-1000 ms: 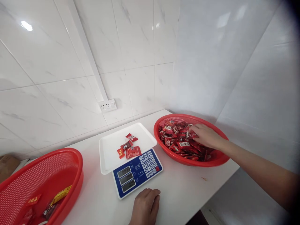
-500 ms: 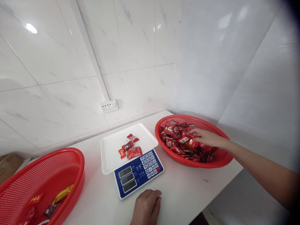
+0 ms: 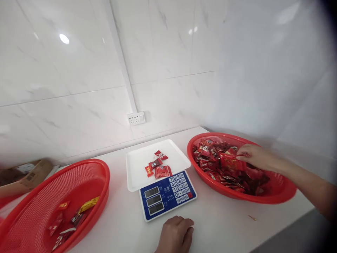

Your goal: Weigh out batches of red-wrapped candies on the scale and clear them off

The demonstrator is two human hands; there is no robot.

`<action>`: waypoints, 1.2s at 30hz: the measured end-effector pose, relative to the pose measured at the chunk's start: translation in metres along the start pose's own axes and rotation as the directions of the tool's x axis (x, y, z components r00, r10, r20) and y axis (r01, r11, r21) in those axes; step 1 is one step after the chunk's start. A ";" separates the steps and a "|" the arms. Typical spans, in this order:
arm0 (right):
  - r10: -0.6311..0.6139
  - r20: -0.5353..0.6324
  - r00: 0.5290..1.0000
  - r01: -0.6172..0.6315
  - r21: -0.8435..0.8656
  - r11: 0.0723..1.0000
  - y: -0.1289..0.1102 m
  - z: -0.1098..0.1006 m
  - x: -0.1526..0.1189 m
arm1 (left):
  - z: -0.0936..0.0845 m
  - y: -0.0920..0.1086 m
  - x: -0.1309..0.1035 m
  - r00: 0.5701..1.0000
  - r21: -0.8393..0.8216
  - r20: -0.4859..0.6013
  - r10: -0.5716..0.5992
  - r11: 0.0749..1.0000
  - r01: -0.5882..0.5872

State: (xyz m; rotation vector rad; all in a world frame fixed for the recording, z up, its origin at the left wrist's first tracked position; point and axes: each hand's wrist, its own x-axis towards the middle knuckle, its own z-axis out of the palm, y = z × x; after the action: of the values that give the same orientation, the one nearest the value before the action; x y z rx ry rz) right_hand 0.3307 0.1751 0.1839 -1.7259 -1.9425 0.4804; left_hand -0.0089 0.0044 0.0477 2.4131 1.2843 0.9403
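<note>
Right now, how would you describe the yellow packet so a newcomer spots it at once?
Find the blue-and-white scale, then the red basket to its left. Inside, toward the basket's right side, lies the packet, the only yellow one among red and dark wrappers.

Glossy wrappers (image 3: 231,162); red plastic baskets (image 3: 216,182); smooth white tabletop (image 3: 210,221).

Bright, cool, even light, round white glare and smaller glints on the glossy wall (image 3: 168,52), faint soft shadows, overall softness, scale digits illegible, wide-angle stretching, dark right edge.
</note>
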 end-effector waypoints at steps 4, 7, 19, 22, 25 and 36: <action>-0.041 0.028 0.999 0.040 0.054 0.998 -0.037 0.003 0.011 | -0.001 0.002 0.000 0.999 0.022 -0.003 -0.052 0.998 0.052; -0.079 0.262 0.962 0.024 0.207 0.978 -0.086 0.021 0.012 | -0.004 0.005 0.000 0.996 0.025 0.037 -0.078 0.997 0.077; -0.269 0.377 0.886 0.155 0.305 0.940 -0.178 0.094 0.001 | -0.010 0.003 -0.002 0.994 0.013 0.031 -0.100 0.995 0.100; -0.334 0.455 0.826 0.208 0.306 0.929 -0.156 0.098 -0.037 | -0.008 0.004 -0.003 0.996 0.028 0.052 -0.074 0.997 0.073; -0.315 0.524 0.791 0.144 0.341 0.929 -0.130 0.107 -0.075 | -0.008 0.007 -0.003 0.997 0.029 0.073 -0.029 0.999 0.026; -0.229 0.578 0.783 -0.122 0.504 0.855 -0.087 0.186 -0.121 | -0.011 0.010 0.000 0.990 0.064 0.142 0.014 0.998 -0.023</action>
State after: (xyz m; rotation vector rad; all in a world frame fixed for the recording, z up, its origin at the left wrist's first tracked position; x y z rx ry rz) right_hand 0.1623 0.0554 0.0651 -1.2207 -1.9881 1.5683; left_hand -0.0098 -0.0024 0.0606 2.4957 1.2622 0.7270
